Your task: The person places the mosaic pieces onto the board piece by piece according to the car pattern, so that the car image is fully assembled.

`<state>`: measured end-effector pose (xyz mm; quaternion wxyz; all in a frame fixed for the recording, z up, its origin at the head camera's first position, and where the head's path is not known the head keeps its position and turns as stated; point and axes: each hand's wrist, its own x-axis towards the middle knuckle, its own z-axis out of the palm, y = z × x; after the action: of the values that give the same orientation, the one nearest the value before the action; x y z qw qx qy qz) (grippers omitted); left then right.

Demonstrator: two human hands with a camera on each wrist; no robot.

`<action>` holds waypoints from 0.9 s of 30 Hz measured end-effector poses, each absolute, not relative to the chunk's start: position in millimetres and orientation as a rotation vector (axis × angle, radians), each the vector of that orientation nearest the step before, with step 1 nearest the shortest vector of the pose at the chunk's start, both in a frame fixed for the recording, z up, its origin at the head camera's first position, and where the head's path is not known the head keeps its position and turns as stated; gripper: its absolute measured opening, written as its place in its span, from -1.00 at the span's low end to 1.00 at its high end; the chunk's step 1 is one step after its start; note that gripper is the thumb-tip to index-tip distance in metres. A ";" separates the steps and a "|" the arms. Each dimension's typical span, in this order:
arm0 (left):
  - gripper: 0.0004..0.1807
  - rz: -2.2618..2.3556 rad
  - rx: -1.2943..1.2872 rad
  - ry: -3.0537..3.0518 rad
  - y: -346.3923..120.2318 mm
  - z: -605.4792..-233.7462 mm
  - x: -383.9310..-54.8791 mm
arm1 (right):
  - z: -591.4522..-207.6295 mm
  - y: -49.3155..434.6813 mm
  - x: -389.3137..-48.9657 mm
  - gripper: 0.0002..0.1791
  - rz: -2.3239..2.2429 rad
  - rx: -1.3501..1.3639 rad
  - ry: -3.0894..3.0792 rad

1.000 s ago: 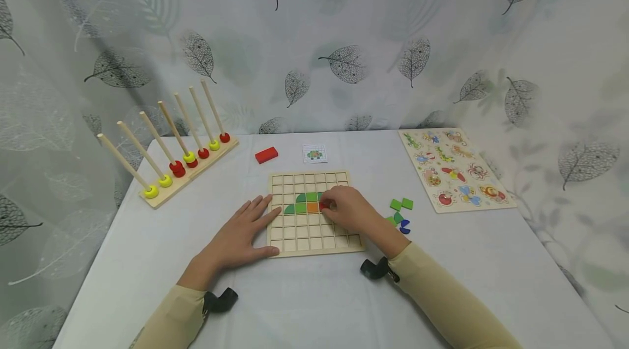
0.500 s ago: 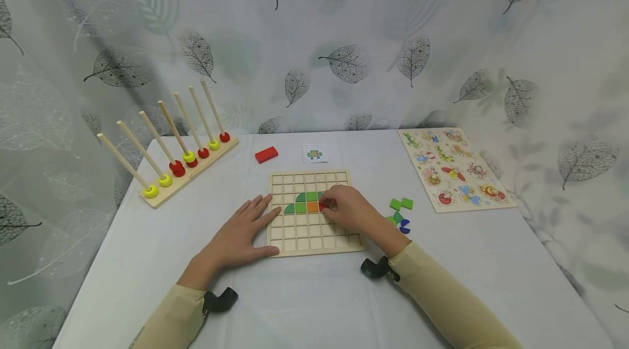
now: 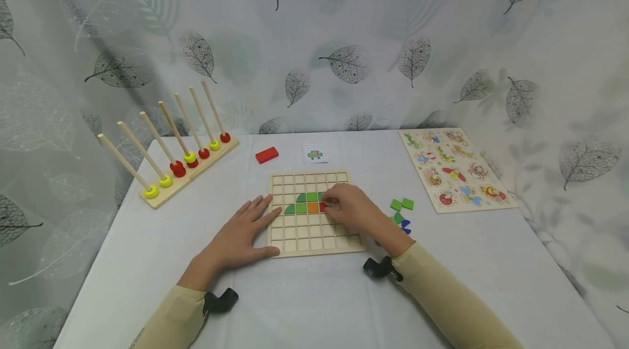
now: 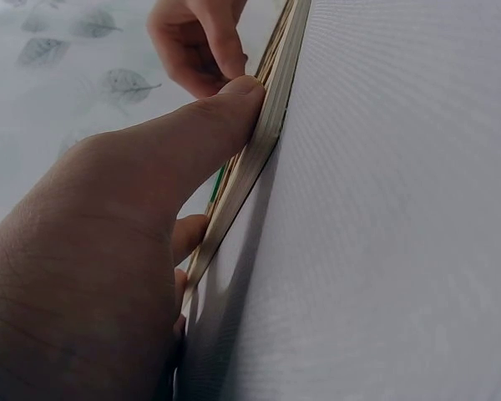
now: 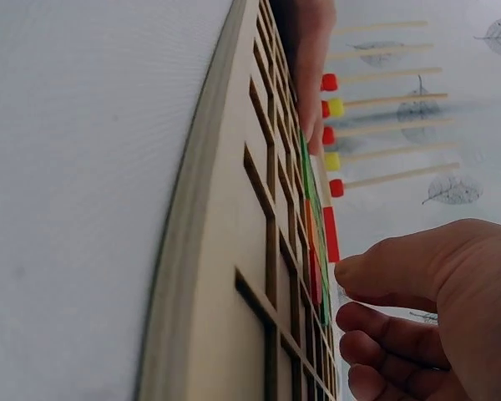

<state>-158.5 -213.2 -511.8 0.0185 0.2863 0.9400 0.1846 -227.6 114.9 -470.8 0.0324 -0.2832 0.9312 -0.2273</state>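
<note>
A wooden grid board (image 3: pixel 314 242) lies on the table with green tiles (image 3: pixel 301 207), an orange tile (image 3: pixel 313 207) and a red tile (image 3: pixel 322 206) set in its cells. My left hand (image 3: pixel 241 234) rests spread at the board's left edge, its fingertips over the frame and its thumb on the near corner, as the left wrist view (image 4: pixel 184 150) also shows. My right hand (image 3: pixel 351 210) hovers over the board's right half, close beside the red tile. In the right wrist view, its thumb (image 5: pixel 392 267) and loosely curled fingers stand apart with nothing between them.
Loose green squares (image 3: pixel 402 204) and blue pieces (image 3: pixel 405 226) lie right of the board. A small pattern card (image 3: pixel 314 153) and a red block (image 3: pixel 267 155) sit behind it. A peg stand with rings (image 3: pixel 196 169) is at back left, an animal puzzle board (image 3: pixel 457 171) at back right.
The fingers of my right hand have let go of the red tile and drawn slightly back to the right, showing more of it. My left hand has not moved.
</note>
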 end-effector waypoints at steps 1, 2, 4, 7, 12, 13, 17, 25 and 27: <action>0.08 0.577 0.890 2.919 -213.4 -511.7 -158.6 | -469.4 115.5 -227.9 -0.82 -0.705 -0.867 2.861; 0.08 0.583 0.892 2.919 -213.4 -511.5 -158.6 | -467.9 116.2 -228.2 -0.81 -0.703 -0.864 2.860; 0.07 0.593 0.897 2.921 -213.4 -510.7 -158.4 | -463.7 118.7 -228.9 -0.79 -0.706 -0.851 2.857; 0.08 0.599 0.891 2.913 -212.3 -509.2 -157.7 | -457.8 126.1 -229.0 -0.75 -0.707 -0.811 2.865; 0.09 0.572 0.875 2.914 -212.0 -509.5 -157.5 | -448.6 141.4 -229.1 -0.72 -0.726 -0.767 2.885; 0.09 0.572 0.873 2.914 -212.0 -509.5 -157.4 | -446.7 144.6 -228.9 -0.71 -0.726 -0.763 2.889; 0.09 0.574 0.866 2.912 -211.8 -508.9 -157.4 | -442.2 156.9 -227.7 -0.70 -0.743 -0.762 2.914; 0.08 0.566 0.865 2.911 -212.2 -508.8 -157.3 | -437.6 175.7 -224.9 -0.69 -0.749 -0.738 2.930; 0.08 0.564 0.867 2.913 -212.3 -508.9 -157.1 | -436.8 179.6 -223.9 -0.69 -0.748 -0.713 2.922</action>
<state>-157.1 -212.3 -508.9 0.0254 0.2804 0.9420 0.1824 -223.9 179.6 -436.8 0.0210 -0.2299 0.9426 -0.2413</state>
